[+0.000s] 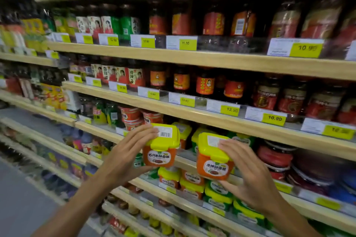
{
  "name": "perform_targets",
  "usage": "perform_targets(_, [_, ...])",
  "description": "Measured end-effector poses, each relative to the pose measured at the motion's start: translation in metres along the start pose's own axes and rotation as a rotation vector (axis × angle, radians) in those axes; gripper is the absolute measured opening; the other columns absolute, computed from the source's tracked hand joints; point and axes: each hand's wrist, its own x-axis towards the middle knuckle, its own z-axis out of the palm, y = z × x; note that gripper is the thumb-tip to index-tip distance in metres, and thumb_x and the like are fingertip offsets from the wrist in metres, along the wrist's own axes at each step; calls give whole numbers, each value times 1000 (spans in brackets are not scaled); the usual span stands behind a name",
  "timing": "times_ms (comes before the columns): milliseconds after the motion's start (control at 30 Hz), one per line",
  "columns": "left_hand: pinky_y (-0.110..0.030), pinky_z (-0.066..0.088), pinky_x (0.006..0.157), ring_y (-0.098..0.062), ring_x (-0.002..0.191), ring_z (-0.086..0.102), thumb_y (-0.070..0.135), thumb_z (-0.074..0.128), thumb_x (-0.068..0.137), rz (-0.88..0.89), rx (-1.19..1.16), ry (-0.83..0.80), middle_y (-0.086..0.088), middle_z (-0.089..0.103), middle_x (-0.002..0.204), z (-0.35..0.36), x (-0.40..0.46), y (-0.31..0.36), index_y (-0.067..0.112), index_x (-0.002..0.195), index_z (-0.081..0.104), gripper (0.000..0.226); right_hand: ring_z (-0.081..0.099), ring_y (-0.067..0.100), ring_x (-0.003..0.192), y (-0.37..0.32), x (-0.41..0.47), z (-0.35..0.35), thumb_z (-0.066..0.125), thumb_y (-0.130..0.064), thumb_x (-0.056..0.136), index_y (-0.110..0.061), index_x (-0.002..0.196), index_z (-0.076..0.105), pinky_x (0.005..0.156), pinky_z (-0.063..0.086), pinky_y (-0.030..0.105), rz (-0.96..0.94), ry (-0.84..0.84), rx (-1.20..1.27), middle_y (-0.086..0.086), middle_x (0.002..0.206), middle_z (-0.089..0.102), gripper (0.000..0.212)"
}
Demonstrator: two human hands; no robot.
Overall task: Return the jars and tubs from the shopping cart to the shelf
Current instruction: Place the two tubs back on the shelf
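Two tubs were held side by side in front of a shelf [192, 119]: the left tub [160, 150] in the left hand [127, 152], the right tub [213, 159] in the right hand [250, 177]. More tubs [192, 181] sat stacked below, jars [192, 82] above.

I see two bare forearms, no sleeves in view. Left hand [128, 152] and right hand [250, 177]: no gloves, no rings, no watch or wristband visible. Fingernails short and unpainted, where visible.
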Motion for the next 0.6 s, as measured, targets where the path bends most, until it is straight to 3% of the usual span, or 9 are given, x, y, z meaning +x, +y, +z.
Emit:
perform_targets(233, [-45,42,115,-25,147,39,42,84,78,126,-142,0,-4,45,155,16,-6,-60,8,147,41,89,42,21,145,-40,5,21,89,-41,73,-14,149,44,119,36,38,117,-4,-142,2,154,46,93])
perform_targets(367, [-44,39,117,-26,147,39,48,74,86,170,-218,29,-6,46,154,25,-8,-71,6,146,42,80,42,22,144,-57,4,29,86,-41,75,-14,150,43,118,37,40,183,11,-186,3,153,47,91])
perform_targets(600, [-47,41,116,-27,146,41,47,75,86,194,-268,70,-9,49,150,44,-24,-74,4,144,45,79,41,23,145,-59,0,48,91,-32,73,-9,148,47,117,39,40,205,52,-271,5,152,48,90])
